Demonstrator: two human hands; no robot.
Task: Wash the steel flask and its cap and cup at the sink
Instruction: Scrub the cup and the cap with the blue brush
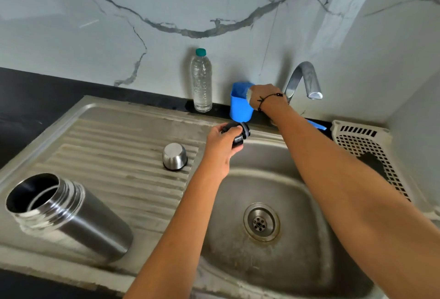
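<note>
The open steel flask (pixel 69 215) stands on the ribbed draining board (pixel 119 146) at the near left, mouth toward me. The steel cup (pixel 175 156) sits upside down on the same board, further back. My left hand (pixel 220 143) grips the black cap (pixel 240 135) above the back edge of the sink basin (pixel 238 203). My right hand (pixel 265 96) reaches into the blue container (pixel 240 106) by the wall; its fingers are hidden inside, with something pale at the rim.
A clear water bottle (pixel 202 82) with a teal top stands against the marble wall. The tap (pixel 304 79) curves over the basin's back right. A white plastic basket (pixel 371 148) lies at the right. The drain (pixel 261 222) is in the basin's middle.
</note>
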